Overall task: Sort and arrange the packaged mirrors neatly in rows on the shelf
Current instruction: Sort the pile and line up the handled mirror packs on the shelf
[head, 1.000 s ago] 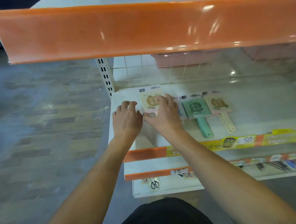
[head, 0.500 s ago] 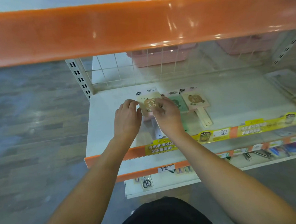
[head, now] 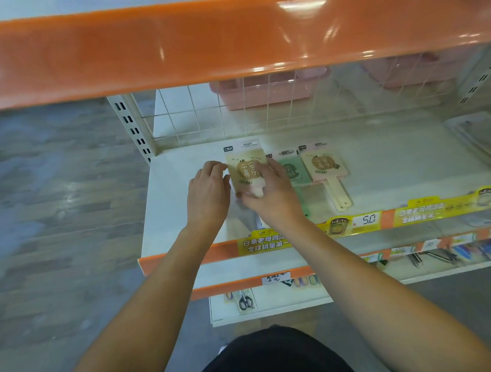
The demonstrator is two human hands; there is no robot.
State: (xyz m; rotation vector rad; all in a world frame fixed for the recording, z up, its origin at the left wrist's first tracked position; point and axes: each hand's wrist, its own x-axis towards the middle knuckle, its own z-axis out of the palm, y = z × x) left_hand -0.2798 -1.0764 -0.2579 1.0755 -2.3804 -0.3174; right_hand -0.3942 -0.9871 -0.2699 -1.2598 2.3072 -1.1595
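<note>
I count three packaged hand mirrors on the white shelf, lying side by side in one row near its left end. The leftmost, a beige mirror with a round brown emblem and a pale handle, is the one I am holding. My right hand curls over its right edge and lower part, thumb tucked under by the handle, fingers lying across the card. My left hand is at its left edge, fingers bent, the fingertips touching the side of the clear wrapper; I cannot tell whether they actually pinch it.

Just beside it to the right lies one green mirror, partly hidden under my right hand. Next to that lies one pink-framed mirror with a cream handle pointing towards me.

The shelf's front rail carries one price tag reading 5.0 and yellow promo strips. Behind the wire grid at the back stand two pink baskets. On the lowest shelf I see one pair of scissors in a packet. An orange rail of the shelf above crosses the top of my view.
</note>
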